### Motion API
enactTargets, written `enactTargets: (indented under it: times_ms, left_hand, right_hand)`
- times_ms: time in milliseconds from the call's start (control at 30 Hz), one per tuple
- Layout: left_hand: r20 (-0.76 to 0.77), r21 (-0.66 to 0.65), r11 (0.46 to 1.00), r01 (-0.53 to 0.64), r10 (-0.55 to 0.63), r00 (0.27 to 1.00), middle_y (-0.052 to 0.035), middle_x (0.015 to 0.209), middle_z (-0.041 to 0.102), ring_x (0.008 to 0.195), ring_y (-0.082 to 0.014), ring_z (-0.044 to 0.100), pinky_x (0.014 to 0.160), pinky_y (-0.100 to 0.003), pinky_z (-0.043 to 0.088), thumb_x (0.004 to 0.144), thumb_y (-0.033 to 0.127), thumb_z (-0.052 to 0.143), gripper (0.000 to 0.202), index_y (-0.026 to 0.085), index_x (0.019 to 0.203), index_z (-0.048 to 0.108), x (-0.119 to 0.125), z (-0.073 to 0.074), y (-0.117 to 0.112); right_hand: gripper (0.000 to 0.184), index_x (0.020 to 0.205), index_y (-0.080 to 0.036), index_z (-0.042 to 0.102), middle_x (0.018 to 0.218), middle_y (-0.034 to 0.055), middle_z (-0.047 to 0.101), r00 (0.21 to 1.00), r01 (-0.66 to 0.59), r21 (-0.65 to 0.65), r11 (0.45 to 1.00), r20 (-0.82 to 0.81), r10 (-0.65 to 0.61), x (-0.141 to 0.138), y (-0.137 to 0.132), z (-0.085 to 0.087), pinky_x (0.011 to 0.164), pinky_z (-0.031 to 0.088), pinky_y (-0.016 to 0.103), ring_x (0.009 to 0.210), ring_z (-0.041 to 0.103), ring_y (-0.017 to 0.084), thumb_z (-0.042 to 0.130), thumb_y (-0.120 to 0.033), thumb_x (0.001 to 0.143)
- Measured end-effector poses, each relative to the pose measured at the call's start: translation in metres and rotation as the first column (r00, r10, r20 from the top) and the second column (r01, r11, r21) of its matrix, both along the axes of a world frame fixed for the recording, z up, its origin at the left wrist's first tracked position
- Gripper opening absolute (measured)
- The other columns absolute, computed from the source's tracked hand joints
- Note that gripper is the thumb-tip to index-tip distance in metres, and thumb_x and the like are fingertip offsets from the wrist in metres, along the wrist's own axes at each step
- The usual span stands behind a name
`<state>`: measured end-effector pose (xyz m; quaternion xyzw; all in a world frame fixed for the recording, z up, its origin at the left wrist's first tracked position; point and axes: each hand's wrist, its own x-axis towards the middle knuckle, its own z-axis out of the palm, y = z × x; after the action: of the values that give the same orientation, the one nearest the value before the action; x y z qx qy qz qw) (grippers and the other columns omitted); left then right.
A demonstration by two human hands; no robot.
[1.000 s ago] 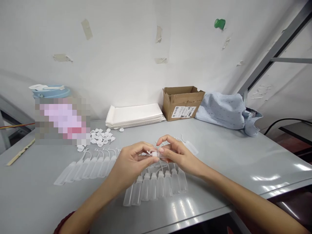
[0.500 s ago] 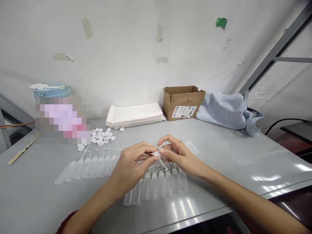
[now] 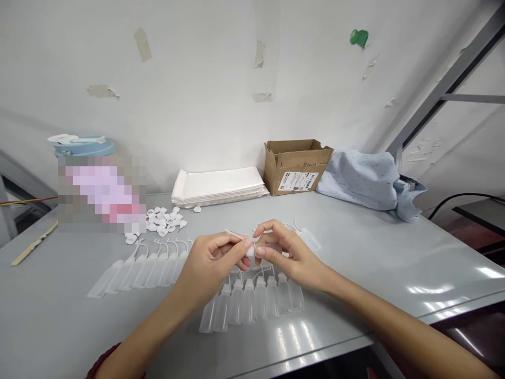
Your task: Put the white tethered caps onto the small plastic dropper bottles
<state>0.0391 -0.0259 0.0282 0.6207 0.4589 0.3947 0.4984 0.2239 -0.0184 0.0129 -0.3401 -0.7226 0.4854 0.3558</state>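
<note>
My left hand (image 3: 213, 266) pinches a small white cap (image 3: 251, 251) between thumb and fingers. Against it, my right hand (image 3: 295, 255) is curled round a small translucent squeeze bottle, mostly hidden by the fingers. A thin white strap sticks out above my left fingers. Below both hands lies a row of clear bottles (image 3: 248, 305) with white necks and thin straps. Another row of such bottles (image 3: 144, 271) lies to the left, partly behind my left wrist. Beyond my right hand is a single bottle (image 3: 310, 238).
Loose white caps (image 3: 161, 221) are heaped at the back left, near a blurred pink-purple patch (image 3: 104, 192). Along the wall stand white envelopes (image 3: 221, 184), an open cardboard box (image 3: 298, 168) and a light blue cloth (image 3: 359, 176). A wooden stick (image 3: 34, 245) lies far left.
My left fingers have shifted their grip on the cap, with the thumb now higher. The strap that hung below the hands now shows above my left fingers. My right hand has barely moved.
</note>
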Motion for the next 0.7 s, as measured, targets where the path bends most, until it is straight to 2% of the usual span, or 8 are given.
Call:
enactTargets:
  times_ms: [100,200,300,400,467,567,633,700]
  left_hand:
    - [0.046,-0.090,0.996,-0.025,0.029,0.999,0.0006,0.063,0.068,0.058,-0.0122,0.065,0.060,-0.021,0.056,0.080,0.034,0.065,0.022,0.017,0.067,0.070,0.0007,-0.0011,0.0036]
    - [0.042,-0.116,0.993,-0.017,0.022,0.999,0.0008,0.063,0.068,0.062,-0.0126,0.066,0.063,-0.022,0.057,0.081,0.036,0.065,0.021,0.018,0.073,0.071,-0.0010,-0.0004,0.0057]
    - [-0.001,-0.144,0.988,0.051,-0.052,0.999,0.0001,0.064,0.068,0.062,-0.0129,0.066,0.063,-0.022,0.056,0.082,0.039,0.064,0.023,0.018,0.076,0.071,-0.0047,0.0010,0.0069]
    - [-0.004,-0.177,0.975,0.130,-0.133,0.991,0.0002,0.060,0.066,0.054,-0.0116,0.063,0.056,-0.022,0.054,0.084,0.041,0.061,0.028,0.017,0.073,0.068,-0.0070,0.0013,0.0074]
    - [-0.012,-0.166,0.973,0.162,-0.166,0.986,0.0004,0.057,0.065,0.051,-0.0109,0.062,0.054,-0.021,0.053,0.085,0.041,0.059,0.029,0.016,0.072,0.067,-0.0070,0.0007,0.0067]
    - [-0.054,-0.067,0.981,0.184,-0.188,0.981,-0.0004,0.062,0.067,0.054,-0.0113,0.063,0.056,-0.021,0.053,0.086,0.035,0.058,0.021,0.016,0.080,0.067,-0.0058,-0.0012,0.0035]
    - [-0.108,0.101,0.975,0.200,-0.189,0.976,-0.0027,0.073,0.069,0.061,-0.0120,0.064,0.058,-0.021,0.054,0.087,0.028,0.057,0.015,0.016,0.086,0.067,-0.0053,-0.0028,0.0008]
    - [-0.175,0.310,0.926,0.217,-0.168,0.970,-0.0048,0.083,0.068,0.068,-0.0126,0.065,0.061,-0.021,0.054,0.086,0.021,0.055,0.013,0.016,0.088,0.067,-0.0054,-0.0043,-0.0011]
  right_hand:
    - [0.019,0.107,-0.020,0.047,0.080,0.0020,0.066,0.998,0.024,0.134,0.991,0.058,-0.032,-0.0007,0.0009,-0.0018,0.062,0.044,0.027,0.070,0.060,0.014,0.052,-0.028,0.091]
    - [0.019,0.108,-0.020,0.050,0.076,0.0008,0.064,0.994,0.070,0.230,0.971,0.068,-0.087,-0.0007,0.0028,-0.0033,0.058,0.043,0.026,0.064,0.057,0.013,0.053,-0.026,0.090]
    - [0.019,0.107,-0.020,0.050,0.076,0.0003,0.064,0.990,0.102,0.258,0.961,0.066,-0.123,-0.0004,0.0038,-0.0039,0.056,0.043,0.025,0.062,0.055,0.012,0.053,-0.028,0.090]
    - [0.017,0.106,-0.020,0.050,0.073,-0.0005,0.062,0.991,0.089,0.237,0.967,0.079,-0.110,0.0000,0.0028,-0.0029,0.055,0.041,0.025,0.060,0.053,0.012,0.051,-0.029,0.091]
    - [0.016,0.104,-0.020,0.050,0.070,-0.0014,0.058,0.993,0.072,0.166,0.983,0.075,-0.086,0.0008,0.0022,-0.0010,0.055,0.039,0.024,0.060,0.052,0.012,0.050,-0.029,0.091]
    - [0.017,0.102,-0.020,0.050,0.064,-0.0038,0.054,1.000,0.004,-0.060,0.998,-0.016,-0.005,0.0030,0.0038,0.0023,0.053,0.035,0.022,0.058,0.049,0.010,0.052,-0.032,0.090]
    - [0.019,0.101,-0.021,0.049,0.059,-0.0059,0.052,0.992,-0.076,-0.241,0.967,-0.116,0.049,0.0045,0.0067,0.0036,0.048,0.029,0.020,0.052,0.043,0.008,0.054,-0.036,0.089]
    - [0.022,0.099,-0.022,0.049,0.055,-0.0070,0.051,0.978,-0.143,-0.386,0.911,-0.194,0.071,0.0053,0.0098,0.0034,0.044,0.022,0.019,0.047,0.037,0.007,0.056,-0.040,0.088]
